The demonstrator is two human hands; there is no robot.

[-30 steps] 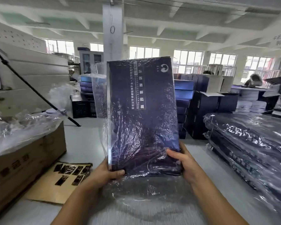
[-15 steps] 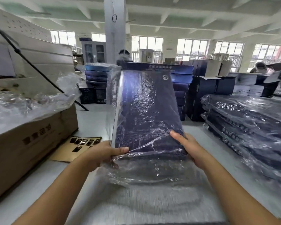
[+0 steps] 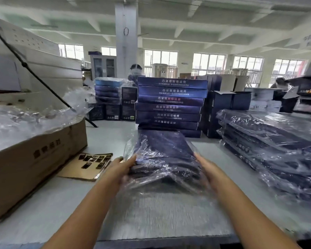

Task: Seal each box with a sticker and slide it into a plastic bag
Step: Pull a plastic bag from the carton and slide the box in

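Our left hand (image 3: 121, 168) and right hand (image 3: 211, 169), seemingly flat with straight fingers, press the sides of the box (image 3: 166, 150) inside its bag (image 3: 162, 184).

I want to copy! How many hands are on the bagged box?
2: left hand at the left edge of the bagged box, right hand at its right edge.

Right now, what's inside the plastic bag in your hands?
A dark blue box lies inside the plastic bag. The crinkly plastic blurs its print, and whatever the box itself holds is hidden.

Bagged dark-blue box (image 3: 166, 155) flat on table (image 3: 104, 137)
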